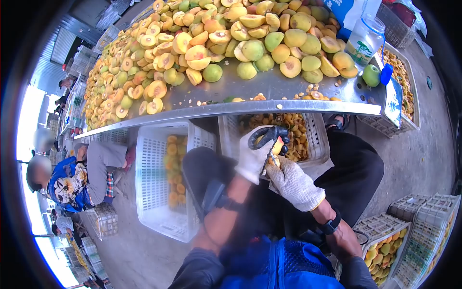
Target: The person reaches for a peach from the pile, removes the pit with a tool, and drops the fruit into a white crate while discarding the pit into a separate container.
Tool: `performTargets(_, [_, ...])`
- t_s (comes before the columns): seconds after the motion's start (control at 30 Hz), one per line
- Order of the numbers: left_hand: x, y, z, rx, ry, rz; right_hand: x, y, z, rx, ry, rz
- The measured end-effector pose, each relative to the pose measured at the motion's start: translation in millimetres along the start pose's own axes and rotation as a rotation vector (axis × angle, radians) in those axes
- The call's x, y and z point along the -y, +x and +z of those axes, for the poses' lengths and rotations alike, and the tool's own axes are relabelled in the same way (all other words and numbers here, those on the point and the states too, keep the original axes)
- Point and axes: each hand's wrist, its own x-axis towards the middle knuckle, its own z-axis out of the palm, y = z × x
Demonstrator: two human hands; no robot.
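My left hand (256,150), in a white glove with black-coated fingers, is closed around a peach (277,146) with yellow-red flesh. My right hand (294,184), in a knit white glove, is closed just below it. A small dark metal tool (273,159) shows at its fingertips, against the fruit; its exact kind is partly hidden by the fingers. Both hands meet over my lap, in front of a white crate (321,139) holding brownish-yellow peach pieces. Above them, halved and whole peaches (197,53) are heaped on a metal table (231,91).
A white crate (149,192) with some peach halves stands left of my knee. On the table's right are a clear jar (363,43) and a green fruit (371,75). Crates of peaches (385,253) stand at lower right. A seated person (72,183) is at left.
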Motion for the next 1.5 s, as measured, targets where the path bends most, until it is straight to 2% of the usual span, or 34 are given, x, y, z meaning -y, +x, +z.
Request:
performTargets(0.03, [4.8,0.5,-0.9,-0.022,0.003,0.001,0.8,0.6,-0.4,-0.014,-0.026,-0.057])
performTargets(0.07, [12.0,1.1,-3.0,-0.046,0.005,0.004,3.2,0.1,-4.2,0.075,0.202,0.074])
performTargets(0.13, [14.1,-0.7,-2.5,-0.067,-0.017,-0.007,7.2,-0.9,-3.4,0.136,0.453,0.204])
performTargets(0.17, [11.8,-1.4,-1.2,-0.066,-0.043,-0.017,5.2,-2.9,2.2,0.108,0.473,0.2])
performTargets(0.2, [8.7,-2.8,0.0,-0.066,-0.068,-0.028,6.2,-1.7,0.2,0.166,0.546,0.275])
performTargets(0.23, [6.8,-3.8,-0.5,-0.067,-0.091,-0.039,8.8,0.9,-3.1,0.219,0.615,0.354])
performTargets(0.27, [6.3,-1.6,-1.1,0.03,-0.134,-0.005,8.1,5.5,-15.6,0.355,0.73,0.509])
performTargets(0.33, [1.8,-1.0,0.3,0.086,0.275,0.355,14.3,10.4,-29.6,0.461,1.001,0.741])
performTargets(0.4, [2.5,-2.5,0.7,0.077,0.367,0.446,14.2,7.6,-25.3,0.408,0.856,0.646])
performTargets(0.53, [21.9,-7.0,-3.6,-0.033,-0.315,0.105,27.5,10.0,-16.6,0.211,0.46,0.691])
performTargets(0.63, [15.7,-4.2,-14.2,-0.145,-0.58,-0.042,36.0,12.5,-26.2,0.134,0.484,0.681])
performTargets(0.67, [10.4,-0.5,-17.0,-0.174,-0.633,-0.064,25.1,6.6,-21.2,0.068,0.438,0.494])
performTargets(0.7, [6.2,1.8,-21.2,-0.203,-0.677,-0.075,39.7,14.8,-32.9,-0.028,0.493,0.581])
performTargets(0.77, [-4.4,5.1,-31.1,-0.256,-0.726,-0.077,27.7,14.2,-30.4,-0.091,0.421,0.557])
performTargets(0.8, [-10.4,4.0,-35.9,-0.284,-0.722,-0.074,16.9,15.6,-28.1,0.007,0.381,0.648])
performTargets(0.83, [-17.2,2.3,-42.0,-0.314,-0.677,-0.059,8.4,19.1,-27.0,0.113,0.335,0.731])
performTargets(0.9, [-34.0,-5.3,-59.4,-0.393,-0.482,-0.004,10.5,13.9,-26.4,-0.005,0.418,0.721])
performTargets(0.93, [-41.2,-10.8,-75.3,-0.44,-0.248,0.027,7.8,11.8,-26.6,-0.016,0.359,0.698])
performTargets(1.03, [-80.5,-25.6,-130.1,-0.68,0.926,0.28,0.4,7.3,-24.5,-0.094,0.241,0.603])
performTargets(1.1, [-112.5,-18.4,-136.7,-0.813,1.438,0.451,0.7,9.3,-23.3,-0.168,0.217,0.499])
performTargets(1.13, [-118.7,-13.4,-143.5,-0.779,1.385,0.436,-5.4,12.9,-18.4,-0.099,0.162,0.504])
performTargets(1.17, [-123.1,-6.0,-147.5,-0.742,1.33,0.421,-16.0,13.0,-15.7,0.124,-0.035,0.531])
performTargets(1.23, [-124.7,24.2,-142.3,-0.561,1.163,0.278,-20.7,9.9,-2.8,0.139,-0.098,0.546])
performTargets(1.27, [-121.0,45.7,-134.9,-0.48,1.213,0.324,-19.7,11.4,-6.2,0.129,-0.085,0.558])
performTargets(1.3, [-111.8,69.9,-133.9,-0.386,1.165,0.272,-15.7,13.8,-11.8,0.129,-0.071,0.564])
performTargets(1.37, [-109.7,104.9,-107.0,-0.26,1.593,0.236,-14.1,12.0,-11.4,0.136,-0.056,0.582])
performTargets(1.4, [-105.9,121.4,-99.5,-0.183,1.681,0.123,-19.0,10.0,-7.5,0.139,-0.061,0.586])
performTargets(1.5, [-89.6,151.1,-91.2,-0.081,1.876,0.033,-26.8,9.6,-1.5,0.145,-0.039,0.563])
